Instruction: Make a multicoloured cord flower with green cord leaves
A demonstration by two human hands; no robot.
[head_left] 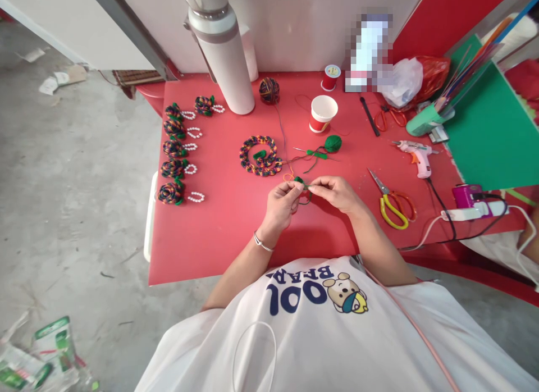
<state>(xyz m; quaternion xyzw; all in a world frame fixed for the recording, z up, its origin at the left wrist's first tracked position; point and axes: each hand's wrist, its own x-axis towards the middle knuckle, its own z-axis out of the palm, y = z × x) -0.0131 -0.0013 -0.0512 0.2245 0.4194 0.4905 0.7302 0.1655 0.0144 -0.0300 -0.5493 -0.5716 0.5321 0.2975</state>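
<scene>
My left hand (283, 204) pinches a small green crocheted piece (298, 180) above the red table. Close beside it, the fingertips of my right hand (336, 193) are closed on green yarn at the piece's edge, and a loop of that yarn hangs below. Just beyond my hands lie a crochet hook with a green handle (316, 154) and a ball of green yarn (333, 144). A curled multicolour crocheted strip (248, 164) rests farther left, with a green bit inside its curve. Thin yarn runs from it toward the hook.
Several crocheted flowers with bead loops (172, 193) line the table's left side. At the back stand a white bottle (229, 60), a multicolour yarn ball (269, 91) and a paper cup (323, 114). Yellow-handled scissors (393, 212), a glue gun (419, 156) and a power strip (475, 211) lie right.
</scene>
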